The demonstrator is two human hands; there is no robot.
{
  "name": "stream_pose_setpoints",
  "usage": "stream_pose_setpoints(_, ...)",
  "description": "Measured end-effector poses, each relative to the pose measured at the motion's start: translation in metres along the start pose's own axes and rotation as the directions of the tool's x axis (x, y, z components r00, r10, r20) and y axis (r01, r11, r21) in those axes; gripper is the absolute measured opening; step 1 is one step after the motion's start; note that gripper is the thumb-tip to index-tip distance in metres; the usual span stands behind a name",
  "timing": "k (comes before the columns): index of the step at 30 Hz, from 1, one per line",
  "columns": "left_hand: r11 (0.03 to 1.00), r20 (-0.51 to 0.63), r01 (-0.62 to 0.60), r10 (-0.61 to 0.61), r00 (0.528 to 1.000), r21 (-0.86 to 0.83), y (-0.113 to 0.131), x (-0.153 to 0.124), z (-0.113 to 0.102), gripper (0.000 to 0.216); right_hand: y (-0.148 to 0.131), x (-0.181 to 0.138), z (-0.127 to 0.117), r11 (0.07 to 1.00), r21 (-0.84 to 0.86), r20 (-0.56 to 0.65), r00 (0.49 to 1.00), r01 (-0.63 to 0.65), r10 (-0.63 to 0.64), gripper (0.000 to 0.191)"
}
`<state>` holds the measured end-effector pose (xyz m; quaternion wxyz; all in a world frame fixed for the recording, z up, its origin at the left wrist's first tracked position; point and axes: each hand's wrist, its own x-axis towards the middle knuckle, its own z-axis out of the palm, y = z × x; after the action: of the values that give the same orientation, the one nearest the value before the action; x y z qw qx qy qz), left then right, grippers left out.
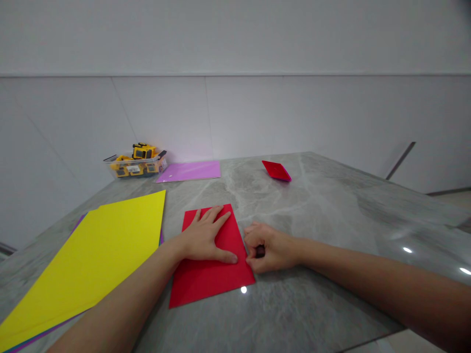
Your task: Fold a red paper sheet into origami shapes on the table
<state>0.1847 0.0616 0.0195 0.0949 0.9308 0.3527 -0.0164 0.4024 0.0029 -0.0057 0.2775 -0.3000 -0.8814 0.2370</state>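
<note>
A red sheet of paper (209, 280), which looks folded, lies on the table in front of me. My left hand (206, 238) rests flat on it with the fingers spread, pressing it against the tabletop. At the sheet's right edge my right hand (268, 247) is curled, its thumb and index finger pinched together on the paper's border. Its other fingers are bent in, touching the table beside the sheet. To the left of the red paper is a stack of large sheets with a yellow one (117, 240) on top; purple and teal edges show beneath.
A clear plastic box (134, 169) holding yellow toy vehicles (144, 151) stands at the back left. A pinkish-purple sheet (191, 170) lies beside it by the wall. Farther right sits a small folded red piece (276, 170) with a magenta edge. The grey marble-patterned table (324, 211) carries everything.
</note>
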Motion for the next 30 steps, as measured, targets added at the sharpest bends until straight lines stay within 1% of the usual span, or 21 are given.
stream_pose_setpoints(4,1.0,-0.001,0.0,0.0,1.0,-0.008,-0.001,0.001,0.001,0.118,0.001,0.005,-0.002,0.998,-0.029,-0.011,0.998,-0.058,0.058,0.022)
stream_pose_setpoints(7,1.0,0.009,0.002,-0.002,1.0,0.001,0.0,0.001,0.0,0.12,0.005,0.009,-0.003,0.996,-0.047,-0.032,0.997,-0.075,0.074,0.023)
stream_pose_setpoints(18,1.0,0.02,0.002,-0.002,1.0,-0.01,-0.001,0.001,0.0,0.121,0.029,0.024,-0.006,0.989,-0.064,-0.06,0.989,-0.136,0.132,0.019)
stream_pose_setpoints(22,1.0,0.016,-0.005,0.005,1.0,-0.01,-0.004,0.002,0.002,0.12,0.036,0.031,-0.01,0.984,-0.073,-0.046,0.986,-0.164,0.16,0.017)
stream_pose_setpoints(30,1.0,0.02,-0.01,0.01,1.0,-0.01,-0.003,0.002,0.002,0.118,0.059,0.053,-0.019,0.964,-0.11,-0.05,0.97,-0.242,0.238,0.016)
